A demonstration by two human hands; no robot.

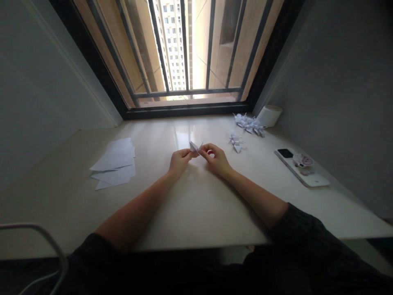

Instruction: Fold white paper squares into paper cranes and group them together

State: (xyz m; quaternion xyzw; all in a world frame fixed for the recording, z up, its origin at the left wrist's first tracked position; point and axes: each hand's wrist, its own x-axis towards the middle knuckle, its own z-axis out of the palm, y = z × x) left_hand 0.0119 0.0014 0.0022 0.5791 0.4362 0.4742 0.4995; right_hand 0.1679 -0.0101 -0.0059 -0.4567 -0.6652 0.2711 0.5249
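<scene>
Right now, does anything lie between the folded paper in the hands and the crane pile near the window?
Yes: a single paper crane lies on the table between the folded paper and the crane pile, right of the right hand. The left hand pinches the paper too.

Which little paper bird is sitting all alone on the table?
The lone paper bird right of the right hand. The others are bunched in a pile by the white roll; the left hand and right pinch another folded paper.

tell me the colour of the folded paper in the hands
White; the folded paper shows best in the head view.
</scene>
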